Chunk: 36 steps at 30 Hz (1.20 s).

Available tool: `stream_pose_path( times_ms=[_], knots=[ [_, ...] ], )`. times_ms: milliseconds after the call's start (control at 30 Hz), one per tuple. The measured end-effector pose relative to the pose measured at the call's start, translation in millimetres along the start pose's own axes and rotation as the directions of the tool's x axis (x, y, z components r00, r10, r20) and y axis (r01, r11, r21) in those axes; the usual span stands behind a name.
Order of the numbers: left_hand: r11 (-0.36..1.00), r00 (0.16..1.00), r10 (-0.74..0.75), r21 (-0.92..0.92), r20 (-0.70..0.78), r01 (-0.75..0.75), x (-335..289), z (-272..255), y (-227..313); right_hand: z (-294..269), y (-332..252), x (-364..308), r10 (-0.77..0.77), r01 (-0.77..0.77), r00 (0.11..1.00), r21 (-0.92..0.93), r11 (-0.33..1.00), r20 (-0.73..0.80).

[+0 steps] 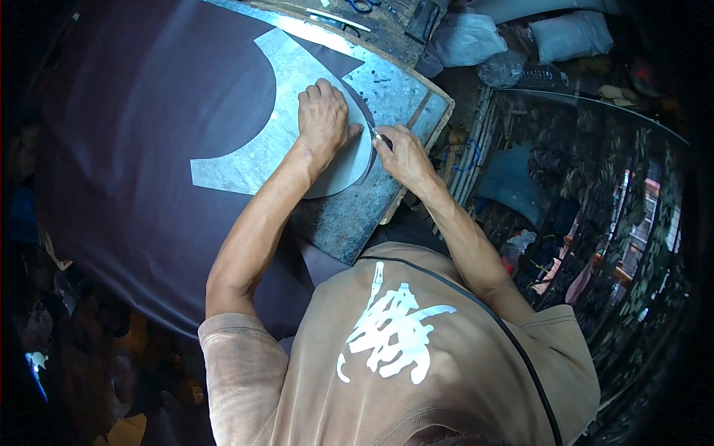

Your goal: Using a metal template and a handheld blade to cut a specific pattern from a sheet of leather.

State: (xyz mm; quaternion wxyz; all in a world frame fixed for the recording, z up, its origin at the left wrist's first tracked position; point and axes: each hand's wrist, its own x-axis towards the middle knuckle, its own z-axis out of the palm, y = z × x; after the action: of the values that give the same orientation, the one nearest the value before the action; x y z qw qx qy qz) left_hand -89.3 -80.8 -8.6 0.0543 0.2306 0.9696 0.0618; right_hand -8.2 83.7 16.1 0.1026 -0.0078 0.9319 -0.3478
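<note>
A pale grey, curved template [286, 123] with a deep concave cutout lies flat on a large dark maroon sheet, leather-like in look [141, 111]. My left hand [323, 117] presses down on the template, its fingers bent forward and its thumb spread toward the rounded right edge. Closed around a small knife [383, 139] with a dark handle, my right hand [405, 157] is just beyond that edge. The knife's thin blade meets the template's border, where a narrow maroon strip shows. Its very tip is too small to make out.
Beneath the sheet's right side is a worn, speckled grey board [338, 223] on a wooden-edged table. A white stick [338, 19] and blue-handled scissors [362, 4] lie at the far edge. Filled plastic bags [571, 36] and a glass-topped case [580, 178] stand to the right.
</note>
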Motion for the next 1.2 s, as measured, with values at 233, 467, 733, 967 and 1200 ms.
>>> stream_pose_path(
  times_ms=[233, 467, 733, 967, 1200],
  knots=[
    [0.999, 0.998, -0.053, 0.000, -0.015, 0.053, -7.3, 4.3, -1.8, -9.0, -2.8, 6.1, 0.016, -0.016, 1.000, -0.024, 1.000, 0.020],
    [0.976, 0.986, -0.161, -0.157, -0.047, 0.152, -21.3, 9.2, 12.8, -1.6, 0.8, 107.7, -0.226, 0.184, 0.951, -0.202, 0.962, -0.211],
    [0.956, 0.971, -0.229, -0.201, -0.062, 0.213, -24.6, 18.1, 18.6, -2.7, 2.0, 168.7, -0.083, 0.117, 0.988, -0.278, 0.953, 0.132],
    [0.859, 0.897, -0.431, -0.348, -0.101, 0.374, -12.3, 9.2, 41.4, -14.4, 6.7, 170.3, -0.238, 0.286, 0.944, -0.212, 0.934, 0.227],
    [0.825, 0.801, -0.541, -0.347, -0.256, 0.446, 2.6, 17.2, 53.9, -21.5, 4.1, 194.9, -0.268, 0.377, 0.870, -0.208, 0.903, 0.415]
  ],
)
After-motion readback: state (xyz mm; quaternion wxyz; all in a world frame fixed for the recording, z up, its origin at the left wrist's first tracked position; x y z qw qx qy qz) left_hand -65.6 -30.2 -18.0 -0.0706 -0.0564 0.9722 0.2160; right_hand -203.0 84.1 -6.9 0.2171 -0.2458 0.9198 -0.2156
